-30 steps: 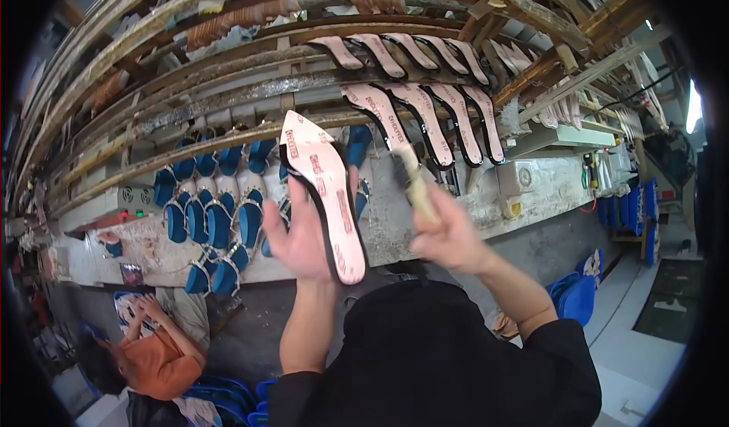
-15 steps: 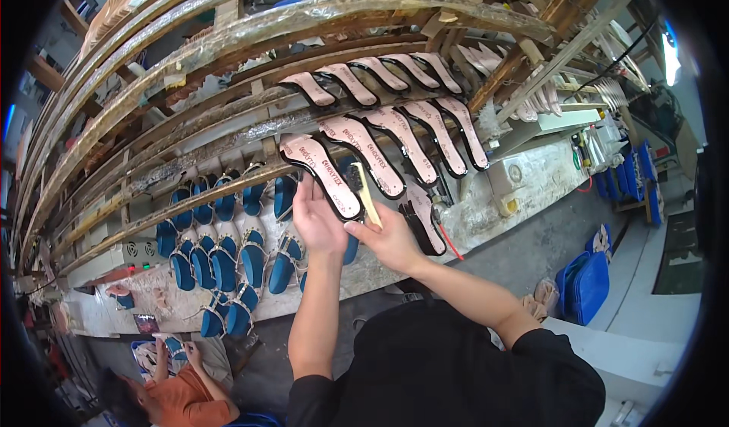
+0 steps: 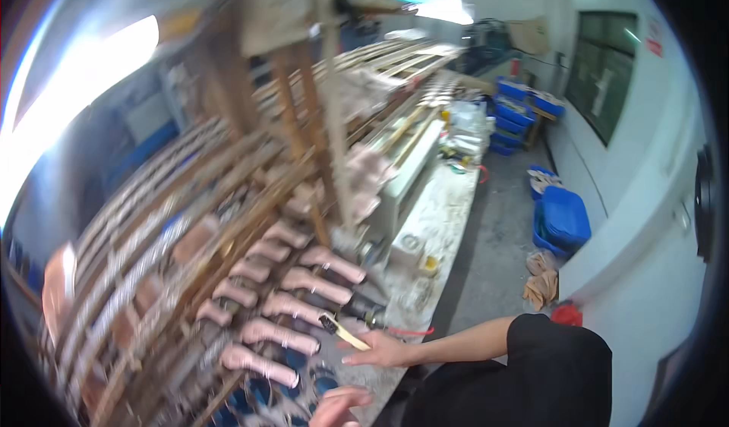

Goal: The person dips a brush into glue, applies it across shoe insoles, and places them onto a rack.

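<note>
**Left hand (image 3: 340, 406) released, brush (image 3: 351, 337) retained in right hand (image 3: 380, 349)**

Change of state: The insole supported by the left hand half a second ago is no longer on it. The left hand is at the near edge of the view, partly cut off, with fingers loosely parted and no article in hold. The right hand retains its grip, with fingers and thumb around the pale brush handle; the dark bristles point away from the wrist. The view has swung to the right, along the tabletop (image 3: 439, 222).

Effect on the work: Handling of that single piece is judged complete, with the left hand free and the brush kept at the ready.

Location of workpieces: The pink insoles (image 3: 262, 363) lie in two rows on the wooden rack (image 3: 228, 235), left of the right hand, running from near left to far right. The brush head overlaps the end of one insole in the view; motion blur prevents telling whether the two touch.

Surroundings: Blue-soled shoes (image 3: 258, 390) are at the near left, below the insoles. A white box (image 3: 408, 252) stands farther along the tabletop. Blue tubs (image 3: 566, 214) occupy the floor at right.

Obstructions: A dark tool (image 3: 367, 310) and a red strip (image 3: 410, 331) lie just beyond the brush and limit clearance there. Rack rails restrict access to the farther row.
</note>
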A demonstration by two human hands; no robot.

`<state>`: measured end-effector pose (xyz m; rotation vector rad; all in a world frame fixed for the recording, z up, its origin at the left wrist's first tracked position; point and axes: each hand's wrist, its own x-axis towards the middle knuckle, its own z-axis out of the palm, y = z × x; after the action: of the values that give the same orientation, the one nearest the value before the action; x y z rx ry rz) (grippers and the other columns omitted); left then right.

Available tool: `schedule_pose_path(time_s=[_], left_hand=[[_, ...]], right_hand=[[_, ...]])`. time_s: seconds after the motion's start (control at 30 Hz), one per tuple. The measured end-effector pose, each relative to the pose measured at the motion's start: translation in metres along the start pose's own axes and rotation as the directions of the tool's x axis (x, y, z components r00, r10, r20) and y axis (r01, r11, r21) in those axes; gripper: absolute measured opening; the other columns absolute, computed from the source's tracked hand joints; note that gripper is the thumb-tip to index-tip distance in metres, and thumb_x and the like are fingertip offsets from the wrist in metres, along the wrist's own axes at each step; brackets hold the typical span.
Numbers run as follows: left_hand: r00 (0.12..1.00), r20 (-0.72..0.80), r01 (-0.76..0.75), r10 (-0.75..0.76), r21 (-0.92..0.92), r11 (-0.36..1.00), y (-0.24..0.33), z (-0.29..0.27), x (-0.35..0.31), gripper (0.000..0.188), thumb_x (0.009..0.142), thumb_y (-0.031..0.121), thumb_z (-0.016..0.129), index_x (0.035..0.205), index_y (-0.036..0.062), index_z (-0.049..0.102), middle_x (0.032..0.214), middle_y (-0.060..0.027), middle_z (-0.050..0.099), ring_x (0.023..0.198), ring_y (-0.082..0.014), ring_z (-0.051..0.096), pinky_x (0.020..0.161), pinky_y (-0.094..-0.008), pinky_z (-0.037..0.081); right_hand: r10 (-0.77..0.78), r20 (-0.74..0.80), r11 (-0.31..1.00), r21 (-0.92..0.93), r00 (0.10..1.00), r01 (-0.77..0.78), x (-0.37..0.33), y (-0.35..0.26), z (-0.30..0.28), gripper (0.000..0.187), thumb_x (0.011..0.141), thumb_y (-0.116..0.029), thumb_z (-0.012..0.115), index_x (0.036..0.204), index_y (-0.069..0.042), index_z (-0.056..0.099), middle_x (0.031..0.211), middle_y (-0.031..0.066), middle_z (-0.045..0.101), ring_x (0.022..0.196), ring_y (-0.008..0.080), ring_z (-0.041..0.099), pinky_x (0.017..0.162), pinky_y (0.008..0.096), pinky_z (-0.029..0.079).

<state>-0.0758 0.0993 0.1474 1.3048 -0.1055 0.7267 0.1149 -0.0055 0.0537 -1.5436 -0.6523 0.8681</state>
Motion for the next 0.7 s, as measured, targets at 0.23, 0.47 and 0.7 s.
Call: schedule_pose_path(time_s=[0.23, 0.47, 0.7], left_hand=[[0.525, 0.782, -0.093, 0.336, -0.340, 0.936, 0.044, 0.222, 0.156, 0.032, 0.092, 0.010, 0.061, 0.119, -0.0072, 0.060, 0.099, -0.0215, 0.068, 0.092, -0.0352, 0.065, 0.083, -0.0425, 0.051], [0.342, 0.857, 0.039, 0.386, -0.424, 0.905, 0.024, 0.342, 0.192, 0.022, 0.090, 0.018, 0.065, 0.093, -0.0022, 0.057, 0.080, -0.0184, 0.060, 0.073, -0.0356, 0.060, 0.069, -0.0437, 0.049], [0.294, 0.870, 0.078, 0.396, -0.434, 0.897, -0.035, 0.473, 0.249, 0.033, 0.087, 0.025, 0.069, 0.068, 0.0028, 0.055, 0.060, -0.0154, 0.053, 0.055, -0.0360, 0.055, 0.054, -0.0449, 0.047]], right_hand=[[0.229, -0.122, 0.914, 0.369, 0.966, -0.170, -0.055, -0.006, -0.082, 0.058, 0.095, -0.029, 0.077, 0.143, -0.006, 0.056, 0.080, -0.0079, 0.053, 0.061, 0.0026, 0.039, 0.051, 0.0244, 0.027], [0.206, 0.003, 0.845, 0.503, 0.979, -0.180, -0.086, -0.011, -0.148, 0.053, 0.099, -0.019, 0.071, 0.146, -0.005, 0.051, 0.096, -0.0022, 0.061, 0.074, 0.0047, 0.055, 0.075, 0.0265, 0.049], [0.177, -0.016, 0.800, 0.585, 0.984, -0.134, -0.091, 0.038, -0.298, 0.057, 0.097, -0.016, 0.074, 0.145, 0.002, 0.050, 0.075, -0.0067, 0.048, 0.065, 0.0030, 0.045, 0.060, 0.0231, 0.038]])
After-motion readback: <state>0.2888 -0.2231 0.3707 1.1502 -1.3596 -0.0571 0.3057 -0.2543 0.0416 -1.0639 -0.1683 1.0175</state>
